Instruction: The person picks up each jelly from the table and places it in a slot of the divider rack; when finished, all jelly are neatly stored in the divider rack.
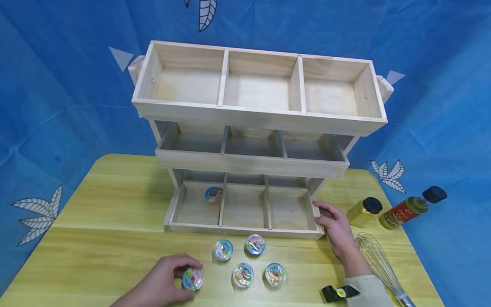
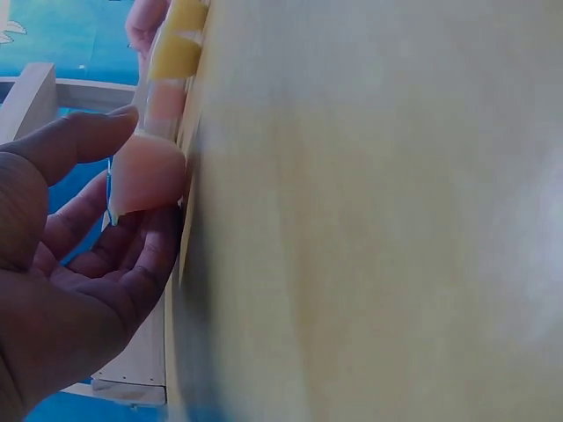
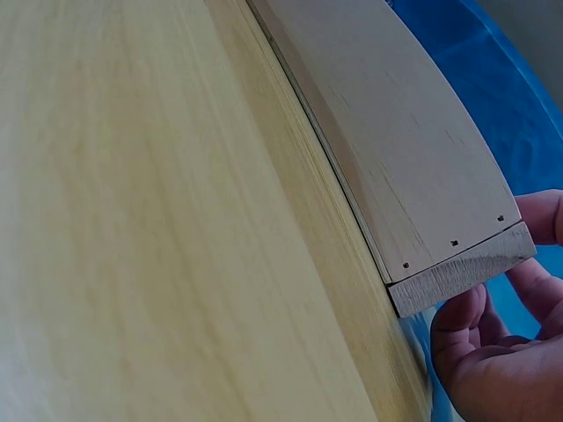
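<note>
My left hand point(image 1: 166, 279) is at the table's front, thumb and fingers around the sides of a small jelly cup point(image 1: 192, 279) with a printed lid. In the left wrist view that jelly cup point(image 2: 148, 174) shows pinkish contents between thumb and fingers, low over the tabletop. My right hand point(image 1: 337, 228) grips the lower right front corner of a three-tier wooden rack point(image 1: 245, 164). Up close, the fingers point(image 3: 541, 215) reach around the corner's end board. Several more jelly cups point(image 1: 243, 275) stand on the table before the rack. One jelly cup point(image 1: 213, 194) sits in the bottom tier's left compartment.
Right of the rack stand a yellow jar point(image 1: 362, 212) with a black lid and a bottle point(image 1: 402, 212) with a red label. A wire whisk point(image 1: 377, 260) lies beside the right forearm. A black strap point(image 1: 333, 293) is around that wrist. Blue cloth point(image 1: 69, 76) hangs behind.
</note>
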{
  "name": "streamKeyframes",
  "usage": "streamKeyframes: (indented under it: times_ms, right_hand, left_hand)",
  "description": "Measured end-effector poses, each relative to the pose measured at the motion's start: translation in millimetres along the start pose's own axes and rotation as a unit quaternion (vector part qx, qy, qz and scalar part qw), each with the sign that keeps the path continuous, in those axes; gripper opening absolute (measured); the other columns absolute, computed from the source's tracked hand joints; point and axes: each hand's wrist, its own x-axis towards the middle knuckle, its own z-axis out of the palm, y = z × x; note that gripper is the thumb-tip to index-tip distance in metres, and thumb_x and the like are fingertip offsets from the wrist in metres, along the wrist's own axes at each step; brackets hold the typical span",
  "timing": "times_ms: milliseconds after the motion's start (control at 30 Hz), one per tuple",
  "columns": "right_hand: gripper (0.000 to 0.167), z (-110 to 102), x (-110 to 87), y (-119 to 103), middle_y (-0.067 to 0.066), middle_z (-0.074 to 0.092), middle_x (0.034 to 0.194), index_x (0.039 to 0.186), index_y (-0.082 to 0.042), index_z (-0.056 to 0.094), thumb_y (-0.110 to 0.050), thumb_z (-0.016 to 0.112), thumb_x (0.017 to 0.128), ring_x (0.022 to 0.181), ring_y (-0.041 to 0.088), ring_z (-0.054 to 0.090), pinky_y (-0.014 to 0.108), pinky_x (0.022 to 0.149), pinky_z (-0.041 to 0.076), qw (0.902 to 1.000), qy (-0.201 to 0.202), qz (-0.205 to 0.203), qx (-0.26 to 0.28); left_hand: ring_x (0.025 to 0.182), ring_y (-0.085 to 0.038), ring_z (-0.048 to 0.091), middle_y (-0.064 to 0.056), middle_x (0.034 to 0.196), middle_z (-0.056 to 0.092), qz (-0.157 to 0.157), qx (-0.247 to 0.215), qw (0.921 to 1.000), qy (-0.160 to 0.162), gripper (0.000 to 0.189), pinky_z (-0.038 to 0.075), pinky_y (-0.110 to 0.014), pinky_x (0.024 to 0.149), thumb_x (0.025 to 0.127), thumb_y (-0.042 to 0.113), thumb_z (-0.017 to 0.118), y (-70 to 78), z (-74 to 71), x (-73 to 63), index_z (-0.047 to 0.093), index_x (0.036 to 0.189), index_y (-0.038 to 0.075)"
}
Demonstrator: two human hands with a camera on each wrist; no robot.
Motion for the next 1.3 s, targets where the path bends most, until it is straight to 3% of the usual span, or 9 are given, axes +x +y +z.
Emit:
streamKeyframes:
  times_ms: [100, 167, 400, 500, 1000, 1167, 1300]
  right_hand:
    - [0.050, 0.2, 0.0, -0.4, 0.021, 0.040, 0.144, 0.139, 0.014, 0.045, 0.012, 0.055, 0.090, 0.116, 0.017, 0.049, 0.022, 0.087, 0.051, 1.0000, 0.002, -0.003, -0.003]
    - [0.050, 0.3, -0.2, -0.6, 0.021, 0.040, 0.144, 0.138, 0.014, 0.045, 0.012, 0.055, 0.090, 0.116, 0.018, 0.049, 0.022, 0.087, 0.051, 1.0000, 0.002, -0.004, -0.005]
    - [0.050, 0.1, -0.2, -1.2, 0.021, 0.040, 0.144, 0.139, 0.014, 0.044, 0.012, 0.055, 0.090, 0.117, 0.020, 0.048, 0.022, 0.087, 0.051, 1.0000, 0.004, -0.001, -0.008]
    - [0.049, -0.1, -0.2, -1.3, 0.020, 0.040, 0.145, 0.139, 0.014, 0.044, 0.012, 0.055, 0.091, 0.117, 0.020, 0.048, 0.022, 0.087, 0.051, 1.0000, 0.003, 0.001, -0.009]
    - [0.049, -0.2, 0.4, -1.8, 0.021, 0.041, 0.143, 0.138, 0.015, 0.044, 0.013, 0.055, 0.090, 0.122, 0.024, 0.044, 0.020, 0.089, 0.049, 1.0000, 0.001, -0.007, -0.004]
    - [0.049, -0.8, 1.2, -0.8, 0.021, 0.043, 0.141, 0.137, 0.015, 0.045, 0.012, 0.056, 0.089, 0.119, 0.021, 0.047, 0.021, 0.089, 0.050, 1.0000, -0.002, -0.009, 0.000]
    - [0.048, -1.4, 1.1, 0.4, 0.021, 0.043, 0.140, 0.136, 0.016, 0.046, 0.012, 0.057, 0.089, 0.117, 0.019, 0.050, 0.022, 0.088, 0.051, 0.9999, -0.003, -0.009, 0.006]
  left_hand:
    - [0.090, -0.015, 0.066, -0.009, 0.112, 0.066, -0.025, -0.015, 0.9996, -0.003, 0.047, 0.058, -0.030, 0.077, 0.074, 0.004, 0.086, 1.3, -2.5, 1.6, 0.066, 0.116, -0.001]
    - [0.089, -0.015, 0.066, -0.009, 0.111, 0.066, -0.025, -0.014, 0.9996, -0.005, 0.047, 0.058, -0.030, 0.076, 0.075, 0.005, 0.086, 2.1, -4.5, 2.8, 0.066, 0.116, -0.001]
    - [0.090, -0.016, 0.066, -0.009, 0.110, 0.068, 0.035, -0.006, 0.9993, 0.008, 0.047, 0.058, -0.031, 0.077, 0.076, 0.010, 0.087, 5.7, -14.6, 13.7, 0.066, 0.116, -0.002]
    - [0.093, -0.017, 0.066, -0.010, 0.112, 0.067, 0.044, -0.014, 0.9989, 0.010, 0.048, 0.058, -0.032, 0.079, 0.076, 0.013, 0.087, 7.9, -20.0, 21.4, 0.066, 0.117, -0.002]
    - [0.097, -0.025, 0.064, -0.013, 0.114, 0.066, 0.019, -0.026, 0.9989, 0.034, 0.049, 0.057, -0.031, 0.080, 0.076, 0.006, 0.087, 32.4, -47.1, 63.5, 0.066, 0.119, -0.004]
    - [0.092, -0.025, 0.063, -0.015, 0.112, 0.066, 0.015, -0.017, 0.9990, 0.038, 0.052, 0.056, -0.029, 0.076, 0.076, 0.003, 0.085, 32.5, -56.0, 79.9, 0.063, 0.122, -0.009]
    - [0.085, -0.026, 0.064, -0.016, 0.109, 0.066, -0.009, -0.023, 0.9988, 0.042, 0.053, 0.056, -0.028, 0.070, 0.076, 0.001, 0.084, 28.8, -61.0, 91.3, 0.063, 0.123, -0.009]
